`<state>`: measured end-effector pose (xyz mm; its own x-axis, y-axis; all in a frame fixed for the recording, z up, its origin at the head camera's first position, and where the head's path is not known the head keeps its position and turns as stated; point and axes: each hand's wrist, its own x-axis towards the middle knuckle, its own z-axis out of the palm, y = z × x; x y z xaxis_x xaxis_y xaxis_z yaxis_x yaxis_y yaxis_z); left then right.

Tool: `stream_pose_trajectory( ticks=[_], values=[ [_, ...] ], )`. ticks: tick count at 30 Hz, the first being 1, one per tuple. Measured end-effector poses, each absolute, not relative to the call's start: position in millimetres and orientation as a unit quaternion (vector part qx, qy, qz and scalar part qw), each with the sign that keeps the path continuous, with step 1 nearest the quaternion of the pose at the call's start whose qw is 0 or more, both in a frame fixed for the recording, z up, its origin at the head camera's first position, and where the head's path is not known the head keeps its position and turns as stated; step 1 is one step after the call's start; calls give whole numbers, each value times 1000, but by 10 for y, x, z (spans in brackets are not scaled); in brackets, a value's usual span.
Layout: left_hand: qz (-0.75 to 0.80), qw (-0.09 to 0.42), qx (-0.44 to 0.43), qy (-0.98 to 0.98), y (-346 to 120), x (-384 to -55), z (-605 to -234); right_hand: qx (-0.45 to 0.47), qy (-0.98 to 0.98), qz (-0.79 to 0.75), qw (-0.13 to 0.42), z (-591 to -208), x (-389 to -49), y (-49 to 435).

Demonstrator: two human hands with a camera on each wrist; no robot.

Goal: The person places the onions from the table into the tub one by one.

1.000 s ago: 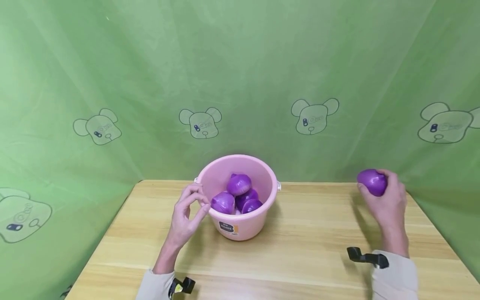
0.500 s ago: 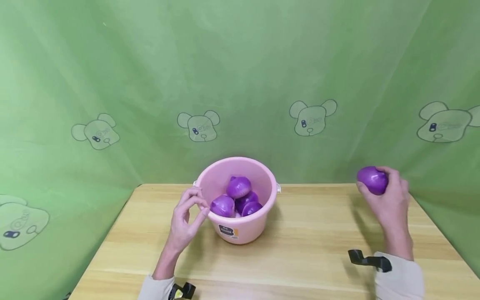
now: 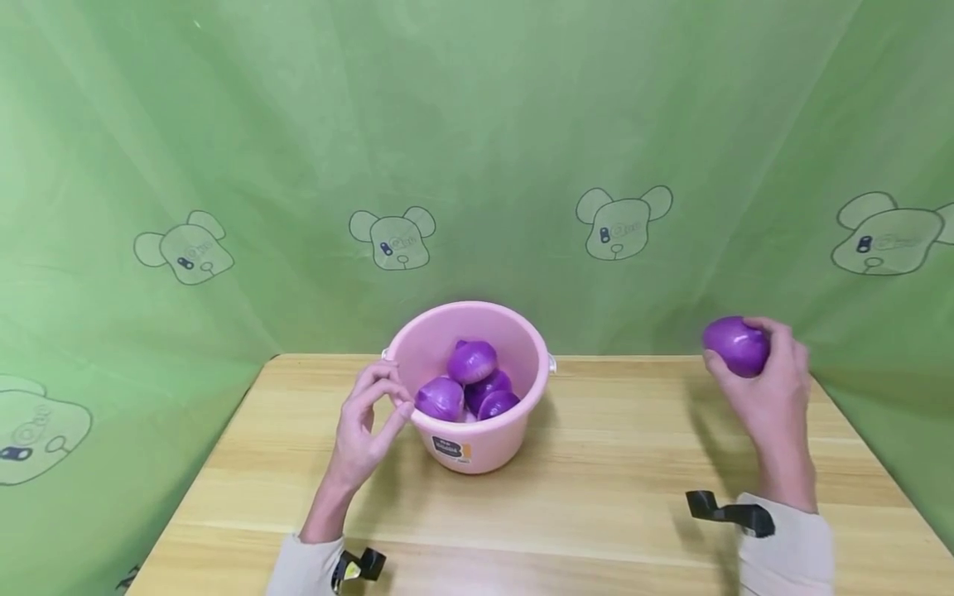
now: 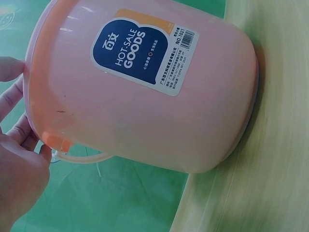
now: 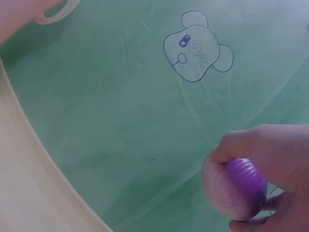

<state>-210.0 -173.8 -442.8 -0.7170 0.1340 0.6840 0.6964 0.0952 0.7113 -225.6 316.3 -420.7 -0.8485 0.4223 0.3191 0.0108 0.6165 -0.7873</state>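
Note:
A pink bucket [image 3: 477, 443] stands upright on the wooden table, with several purple onions [image 3: 473, 362] piled inside. My left hand [image 3: 365, 422] holds the bucket's rim on its left side, thumb toward the front and fingers near the handle joint. Seen from the left wrist, the left hand [image 4: 21, 179] is at the rim beside a white handle, and a blue label [image 4: 137, 53] faces the camera. Off to the right, my right hand [image 3: 771, 393] grips another purple onion [image 3: 734, 343] above the table. The right wrist view shows that onion [image 5: 231, 191] between thumb and fingers.
The wooden table [image 3: 596, 497] reaches back to a green curtain [image 3: 492, 149] printed with bear heads. A bare stretch of tabletop lies between the bucket and my right hand. Black camera mounts [image 3: 726, 513] are strapped at both wrists.
Relative to the bucket and table, both hands look almost still. The right hand, with its onion, appears slightly higher; the whole view shifts a little up and down.

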Motion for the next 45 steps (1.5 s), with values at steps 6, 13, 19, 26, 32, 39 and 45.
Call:
stream_pose_trajectory(
  ticks=[6, 13, 19, 26, 32, 39, 45],
  values=[
    [-603, 234, -298, -702, -1733, -2121, -4428, -135, -856, 423, 265, -4106, -2192, 3154],
    [-605, 226, -289, -707, -1745, -2102, -4442, -143, -851, 427, 269, -4032, -2148, 3116],
    [-606, 227, -290, -705, -1723, -2115, -4440, -144, -846, 419, 298, -3976, -2098, 3111],
    [-607, 224, -296, -703, -1699, -2109, -4431, -142, -844, 414, 309, -3903, -2010, 3107],
    [-609, 229, -289, -702, -1736, -2087, -4399, -135, -847, 417, 300, -3848, -1986, 3034],
    [-614, 233, -301, -691, -1736, -2087, -4396, -111, -850, 413, 308, -3803, -1947, 2987],
    [-613, 229, -295, -696, -1741, -2051, -4397, -93, -848, 412, 321, -3778, -1899, 2921]
  ],
)
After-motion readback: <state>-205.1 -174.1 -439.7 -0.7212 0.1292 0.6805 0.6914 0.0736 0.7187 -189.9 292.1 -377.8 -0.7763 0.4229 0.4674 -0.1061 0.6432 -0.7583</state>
